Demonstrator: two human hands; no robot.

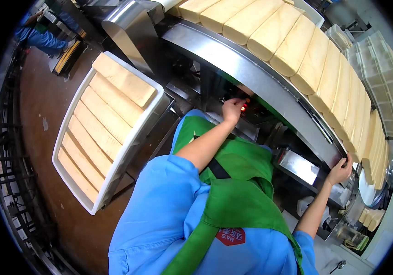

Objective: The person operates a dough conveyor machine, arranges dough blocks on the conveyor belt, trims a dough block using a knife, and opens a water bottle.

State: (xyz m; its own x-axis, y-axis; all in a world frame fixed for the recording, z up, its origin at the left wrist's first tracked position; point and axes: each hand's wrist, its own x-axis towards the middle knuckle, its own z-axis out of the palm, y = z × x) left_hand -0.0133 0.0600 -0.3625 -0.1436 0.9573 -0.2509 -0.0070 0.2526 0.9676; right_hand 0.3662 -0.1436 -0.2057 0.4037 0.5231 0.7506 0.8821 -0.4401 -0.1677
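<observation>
My left hand [233,111] is beneath the metal machine edge [233,64], beside a small glowing red light [243,108]. Its fingers are bent together; whether they hold anything is too small to tell. On the right, my right hand [340,171] touches the lower end of the metal edge, fingers bent over it. Beyond that edge lies a long curved row of pale, loaf-shaped blocks [285,41], packed side by side. A white tray [127,158] at the left carries several more pale blocks [107,114] in a row.
Stacked clear plastic trays [375,64] stand at the upper right. A metal box [298,166] sits below the machine edge. Another person [45,40] in blue is at the upper left, near a yellow-edged step [65,58]. Small pale pieces [371,218] lie at the lower right.
</observation>
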